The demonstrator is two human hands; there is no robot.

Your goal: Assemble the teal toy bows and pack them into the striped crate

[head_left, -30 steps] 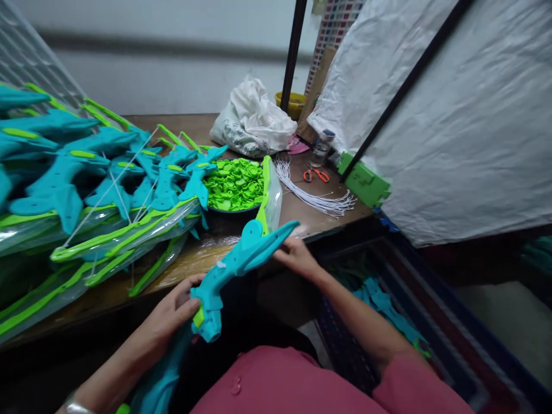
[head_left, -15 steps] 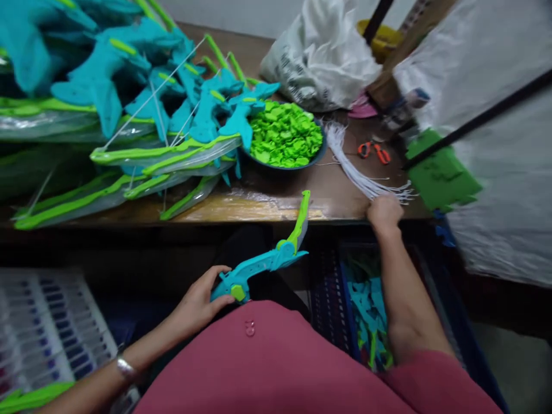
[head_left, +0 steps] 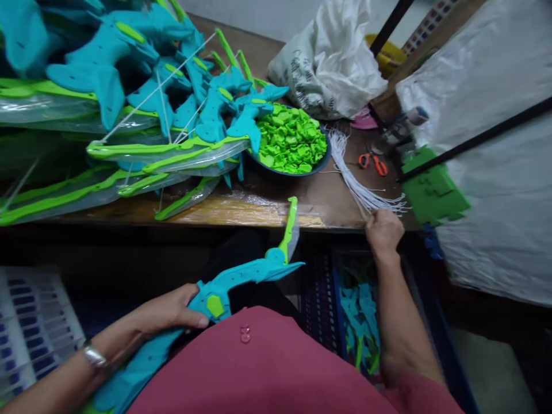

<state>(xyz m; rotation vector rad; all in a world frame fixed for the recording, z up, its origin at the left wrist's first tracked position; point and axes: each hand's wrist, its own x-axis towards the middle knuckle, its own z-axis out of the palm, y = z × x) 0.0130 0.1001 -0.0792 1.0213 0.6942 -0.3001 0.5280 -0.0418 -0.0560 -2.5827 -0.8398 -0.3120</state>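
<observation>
My left hand [head_left: 175, 310] is closed around the middle grip of a toy bow [head_left: 248, 271], turquoise with a green hexagonal piece. One green limb tip of this bow points up toward the table edge; its other end runs down beside my shirt and is partly out of view. My right hand [head_left: 383, 233] is a fist at the front table edge, by the near ends of a bundle of white strings [head_left: 351, 175]. A white string seems to run into its fingers, though the fingertips are hidden.
Several strung toy bows [head_left: 172, 146] are piled at left. Beside them stands a bowl [head_left: 321, 167] of green plastic pieces. Orange-handled scissors [head_left: 373, 164], a white sack [head_left: 328, 69] and a green foam block [head_left: 433, 187] lie further right. Below the table, a crate [head_left: 321, 305] stands near turquoise parts.
My left hand and the toy bow have shifted left and toward my body, bringing more of its lower half into view. My right hand has drawn back slightly from the strings.
</observation>
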